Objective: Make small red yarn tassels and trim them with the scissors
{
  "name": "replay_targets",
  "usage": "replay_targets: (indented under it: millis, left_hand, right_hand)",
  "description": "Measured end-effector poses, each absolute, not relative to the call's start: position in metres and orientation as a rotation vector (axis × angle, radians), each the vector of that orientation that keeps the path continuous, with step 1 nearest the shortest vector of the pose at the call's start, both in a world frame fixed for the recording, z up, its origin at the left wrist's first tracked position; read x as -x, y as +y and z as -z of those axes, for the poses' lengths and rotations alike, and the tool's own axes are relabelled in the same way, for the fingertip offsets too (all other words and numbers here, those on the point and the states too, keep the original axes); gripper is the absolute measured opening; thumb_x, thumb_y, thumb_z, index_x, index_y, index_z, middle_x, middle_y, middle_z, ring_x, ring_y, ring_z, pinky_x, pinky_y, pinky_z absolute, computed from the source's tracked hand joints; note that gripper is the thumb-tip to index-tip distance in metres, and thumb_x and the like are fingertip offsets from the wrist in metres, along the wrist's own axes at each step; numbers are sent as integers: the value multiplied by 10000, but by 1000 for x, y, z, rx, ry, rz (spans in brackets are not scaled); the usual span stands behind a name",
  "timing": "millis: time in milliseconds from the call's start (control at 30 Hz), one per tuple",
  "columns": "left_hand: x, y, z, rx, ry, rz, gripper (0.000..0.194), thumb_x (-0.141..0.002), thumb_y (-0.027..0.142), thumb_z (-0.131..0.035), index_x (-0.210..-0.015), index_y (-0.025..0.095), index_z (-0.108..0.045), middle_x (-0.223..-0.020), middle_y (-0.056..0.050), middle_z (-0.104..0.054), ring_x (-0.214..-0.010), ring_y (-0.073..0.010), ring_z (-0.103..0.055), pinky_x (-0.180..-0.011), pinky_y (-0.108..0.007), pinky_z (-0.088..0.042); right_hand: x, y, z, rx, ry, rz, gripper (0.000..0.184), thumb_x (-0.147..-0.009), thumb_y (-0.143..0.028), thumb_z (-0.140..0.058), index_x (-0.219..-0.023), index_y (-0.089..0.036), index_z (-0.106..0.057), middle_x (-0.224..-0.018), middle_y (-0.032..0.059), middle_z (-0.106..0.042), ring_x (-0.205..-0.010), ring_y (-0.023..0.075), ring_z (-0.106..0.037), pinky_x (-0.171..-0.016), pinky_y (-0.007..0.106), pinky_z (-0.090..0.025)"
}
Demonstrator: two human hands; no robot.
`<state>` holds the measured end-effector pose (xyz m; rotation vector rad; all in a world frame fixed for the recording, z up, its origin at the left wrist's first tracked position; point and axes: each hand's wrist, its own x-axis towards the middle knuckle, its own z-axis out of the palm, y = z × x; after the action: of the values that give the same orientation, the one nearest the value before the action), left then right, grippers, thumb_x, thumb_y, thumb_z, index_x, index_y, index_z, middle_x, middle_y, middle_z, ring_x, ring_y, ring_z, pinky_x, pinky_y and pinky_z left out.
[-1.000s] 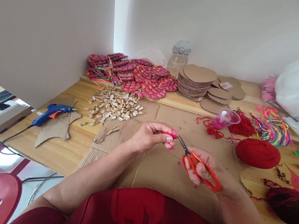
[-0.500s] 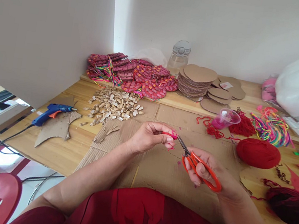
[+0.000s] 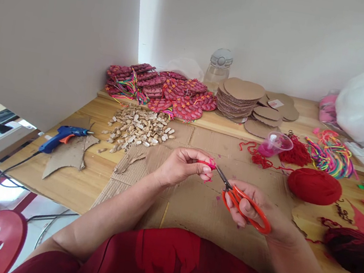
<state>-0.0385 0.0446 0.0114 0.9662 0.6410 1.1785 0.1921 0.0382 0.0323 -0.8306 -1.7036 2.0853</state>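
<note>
Between the thumb and fingers of my left hand point(image 3: 184, 168) is a small piece of red yarn point(image 3: 211, 163), its loose ends curling out past the fingertips. Most of the piece is hidden by the fingers. My right hand point(image 3: 247, 205) grips orange-handled scissors point(image 3: 226, 183), fingers through the loops. The blades point up and left, and their tips reach the yarn at my left fingertips. Both hands are held above a brown cardboard sheet point(image 3: 191, 211). A ball of red yarn point(image 3: 314, 186) lies to the right of the scissors.
Peanut shells point(image 3: 142, 128) lie behind my left hand, and a blue glue gun point(image 3: 65, 137) rests at the left. Decorated red pieces point(image 3: 181, 97), a bottle point(image 3: 218, 69) and stacked cardboard shapes point(image 3: 240, 97) line the back. A plastic cup point(image 3: 274, 144) and dark yarn point(image 3: 354, 253) are at the right.
Both hands have stayed almost in place, with the scissor tips still at the yarn. The right hand and scissors handles have shifted very slightly.
</note>
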Motion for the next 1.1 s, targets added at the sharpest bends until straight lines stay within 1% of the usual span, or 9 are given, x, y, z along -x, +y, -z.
replay_targets:
  millis: [233, 533, 667, 800, 933, 1100]
  left_hand:
    - [38, 45, -14, -987, 612, -1198, 228, -669, 250, -858, -792, 104, -734, -850, -58, -697, -614, -119, -662, -579, -258, -546]
    - [39, 44, -16, -1043, 606, -1190, 203, -688, 223, -843, -789, 95, -721, -830, -52, -684, -606, -116, -664, -600, -261, -554]
    - [40, 43, -17, -1011, 612, -1136, 234, -673, 247, -855, -778, 91, -716, -795, -56, -690, -610, -123, -671, -591, -249, -552]
    - [40, 43, -20, -969, 629, -1027, 284, -632, 275, -882, -744, 81, -708, -720, -61, -695, -595, -125, -669, -583, -235, -553]
    - [39, 42, -21, -966, 636, -1012, 305, -624, 299, -886, -737, 81, -706, -695, -61, -702, -580, -125, -669, -574, -230, -554]
    - [40, 43, -19, -977, 625, -1017, 328, -619, 330, -889, -749, 86, -712, -693, -58, -705, -588, -130, -674, -584, -238, -558]
  right_hand:
    - [-193, 39, -27, 715, -1683, -2114, 482, -831, -666, -587, -806, -196, -484, -524, -57, -463, -419, 59, -302, -431, 226, -218]
    - [-191, 39, -32, 676, -1662, -2133, 494, -843, -653, -589, -814, -167, -508, -573, -47, -466, -421, 40, -343, -423, 209, -234]
    - [-189, 37, -31, 659, -1685, -2122, 491, -862, -653, -563, -814, -166, -518, -560, -47, -466, -423, 46, -352, -433, 212, -248]
    - [-188, 37, -26, 626, -1646, -2141, 466, -864, -626, -581, -816, -166, -522, -565, -47, -478, -415, 41, -346, -425, 208, -239]
    - [-187, 36, -22, 583, -1635, -2141, 434, -884, -598, -572, -839, -168, -535, -537, -50, -475, -414, 47, -340, -426, 208, -236]
    - [-186, 34, -21, 594, -1606, -2112, 467, -868, -633, -569, -840, -168, -540, -568, -47, -482, -419, 45, -339, -432, 215, -238]
